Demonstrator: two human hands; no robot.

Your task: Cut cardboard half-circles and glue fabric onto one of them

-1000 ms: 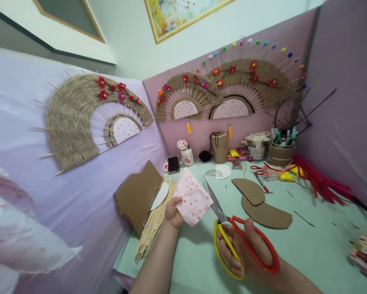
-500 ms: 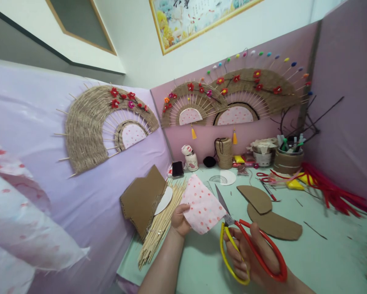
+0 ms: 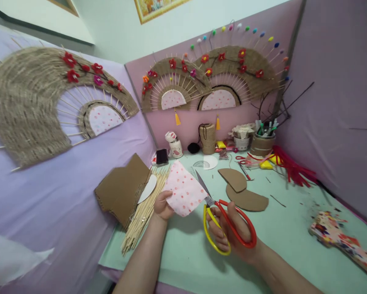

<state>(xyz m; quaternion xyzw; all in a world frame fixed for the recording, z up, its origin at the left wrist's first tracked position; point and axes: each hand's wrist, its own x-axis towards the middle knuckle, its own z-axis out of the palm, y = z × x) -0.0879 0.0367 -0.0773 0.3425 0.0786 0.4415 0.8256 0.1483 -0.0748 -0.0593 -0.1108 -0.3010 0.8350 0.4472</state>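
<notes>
My left hand [image 3: 164,205] pinches the left edge of a pink cloth piece [image 3: 185,188] with red dots, held above the table. My right hand [image 3: 229,230] grips large scissors [image 3: 236,222] with one red and one yellow handle loop. Their metal blades point up and to the left, close to the cloth's right corner; whether they touch it I cannot tell. Under and left of the cloth lies a bundle of thin wooden sticks [image 3: 143,218]. Two curved brown cardboard pieces [image 3: 247,198] overlap to the right of the scissors.
Brown cardboard [image 3: 122,190] and a white half-disc [image 3: 148,189] lie at the left. Behind stand a twine spool [image 3: 207,139] and a pot of pens [image 3: 262,143]. Red strips [image 3: 294,167] and a paint-stained object [image 3: 339,234] are at the right. Woven fans [image 3: 27,102] hang on the walls.
The view has turned right and down, so things appear shifted left and higher, and the paint-stained object shows more fully. Both hands keep their holds on the cloth and scissors.
</notes>
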